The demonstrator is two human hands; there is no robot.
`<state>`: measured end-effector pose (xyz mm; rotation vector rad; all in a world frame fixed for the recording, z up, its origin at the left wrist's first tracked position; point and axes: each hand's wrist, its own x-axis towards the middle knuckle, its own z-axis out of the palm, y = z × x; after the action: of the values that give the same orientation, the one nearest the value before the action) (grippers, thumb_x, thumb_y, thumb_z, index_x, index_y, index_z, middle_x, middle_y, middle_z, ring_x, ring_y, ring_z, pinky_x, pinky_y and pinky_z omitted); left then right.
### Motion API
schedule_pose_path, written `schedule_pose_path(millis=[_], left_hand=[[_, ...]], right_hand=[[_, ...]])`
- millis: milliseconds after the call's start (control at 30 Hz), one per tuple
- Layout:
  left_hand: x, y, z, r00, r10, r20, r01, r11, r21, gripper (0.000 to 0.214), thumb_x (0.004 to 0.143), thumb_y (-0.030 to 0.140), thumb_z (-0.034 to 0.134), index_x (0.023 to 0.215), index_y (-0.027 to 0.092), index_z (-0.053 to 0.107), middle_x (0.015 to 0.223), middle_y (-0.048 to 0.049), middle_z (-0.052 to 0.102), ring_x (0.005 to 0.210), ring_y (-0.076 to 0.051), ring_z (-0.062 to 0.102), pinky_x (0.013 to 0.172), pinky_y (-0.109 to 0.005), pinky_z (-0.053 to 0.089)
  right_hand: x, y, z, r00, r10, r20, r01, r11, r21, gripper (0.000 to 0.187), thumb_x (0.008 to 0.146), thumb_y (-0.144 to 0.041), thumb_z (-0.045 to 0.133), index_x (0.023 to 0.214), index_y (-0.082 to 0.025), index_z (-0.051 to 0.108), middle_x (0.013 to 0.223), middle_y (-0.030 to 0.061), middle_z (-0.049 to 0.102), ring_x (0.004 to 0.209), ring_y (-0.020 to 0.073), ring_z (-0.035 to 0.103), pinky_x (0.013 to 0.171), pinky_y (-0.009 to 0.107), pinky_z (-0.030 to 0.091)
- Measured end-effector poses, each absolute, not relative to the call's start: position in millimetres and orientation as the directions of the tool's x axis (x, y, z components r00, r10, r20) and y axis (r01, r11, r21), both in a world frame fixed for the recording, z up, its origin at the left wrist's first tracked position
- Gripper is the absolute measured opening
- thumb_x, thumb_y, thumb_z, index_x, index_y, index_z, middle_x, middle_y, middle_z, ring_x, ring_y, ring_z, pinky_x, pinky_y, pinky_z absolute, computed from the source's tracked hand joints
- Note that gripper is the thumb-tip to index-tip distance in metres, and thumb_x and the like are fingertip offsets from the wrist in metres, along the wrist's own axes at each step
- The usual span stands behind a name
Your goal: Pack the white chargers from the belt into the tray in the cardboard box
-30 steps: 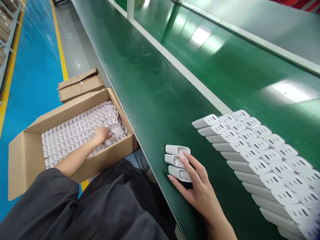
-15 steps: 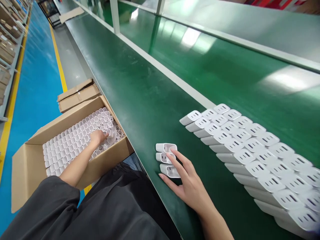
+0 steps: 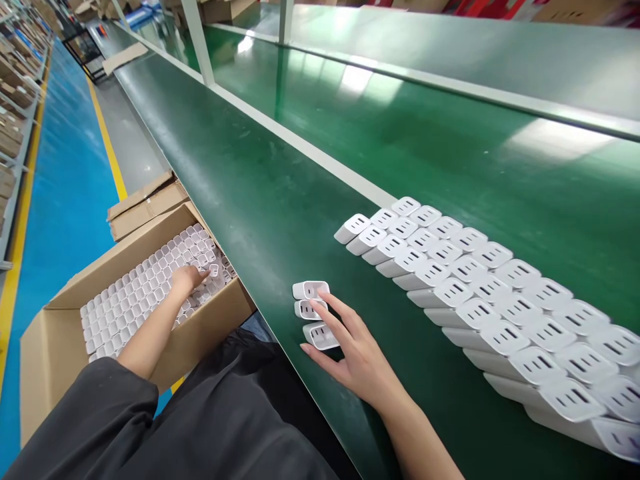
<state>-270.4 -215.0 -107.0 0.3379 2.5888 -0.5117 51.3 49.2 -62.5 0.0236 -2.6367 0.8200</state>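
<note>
My right hand lies on the green belt, fingers spread flat over a short row of three white charger housings. My left hand reaches into the open cardboard box beside the belt. Its fingers are pinched on one white housing just above the packed layer of several housings. A long double row of white housings lies on the belt to the right of my right hand.
A second, closed cardboard box sits behind the open one on the grey floor. A blue floor with a yellow line runs on the left, with shelves of boxes beyond. A white rail divides the belt.
My view has tilted up and the scene has slid left and down. My left hand has drawn a housing up from the box layer. My right hand stays on the three housings.
</note>
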Motion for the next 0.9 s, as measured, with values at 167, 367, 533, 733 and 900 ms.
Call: schedule_pose_path(millis=[167,367,533,733,900], left_hand=[[-268,-224,-112,-0.717,0.594,-0.364,0.672,0.728,-0.137,0.047,0.095,0.052,0.052,0.13,0.021,0.061,0.143,-0.0154,0.054,0.139,-0.031,0.044,0.112,-0.046,0.04],[-275,-240,-148,-0.551,0.806,-0.215,0.834,0.544,-0.095,0.048,0.083,0.035,0.071,0.127,0.018,0.063,0.16,-0.0175,0.033,0.149,-0.036,0.028,0.123,-0.052,0.021],[-268,-251,-170,-0.572,0.817,-0.079,0.818,0.559,-0.135,0.048,0.094,0.037,0.055,0.132,0.008,0.058,0.159,-0.0262,0.028,0.15,-0.041,0.023,0.121,-0.062,0.018],[-266,-256,-178,-0.482,0.874,-0.052,0.871,0.473,-0.132,0.039,0.096,0.037,0.054,0.13,0.021,0.062,0.159,-0.0175,0.034,0.149,-0.036,0.029,0.122,-0.06,0.019],[-284,-257,-177,-0.442,0.896,-0.048,0.892,0.433,-0.132,0.037,0.097,0.036,0.053,0.13,0.023,0.062,0.156,-0.0164,0.041,0.146,-0.034,0.036,0.121,-0.059,0.022]], right_hand=[[51,50,-62,-0.926,0.096,0.365,-0.128,0.83,-0.542,0.072,0.095,-0.034,0.064,0.157,-0.03,0.027,0.15,0.0149,0.043,0.134,0.0316,0.049,0.105,0.049,0.05],[51,49,-61,-0.932,0.111,0.345,-0.105,0.828,-0.551,0.071,0.095,-0.033,0.064,0.156,-0.03,0.028,0.151,0.0146,0.041,0.135,0.0308,0.048,0.106,0.048,0.05],[51,47,-60,-0.931,0.113,0.347,-0.099,0.837,-0.538,0.071,0.095,-0.033,0.063,0.157,-0.03,0.027,0.151,0.0151,0.042,0.135,0.0312,0.048,0.105,0.049,0.051],[50,46,-57,-0.929,0.112,0.352,-0.097,0.846,-0.525,0.073,0.096,-0.033,0.063,0.158,-0.031,0.024,0.151,0.0151,0.042,0.135,0.0318,0.05,0.104,0.049,0.052],[50,45,-56,-0.93,0.118,0.347,-0.092,0.84,-0.534,0.074,0.096,-0.034,0.062,0.158,-0.032,0.023,0.151,0.0146,0.042,0.135,0.0314,0.05,0.105,0.048,0.052]])
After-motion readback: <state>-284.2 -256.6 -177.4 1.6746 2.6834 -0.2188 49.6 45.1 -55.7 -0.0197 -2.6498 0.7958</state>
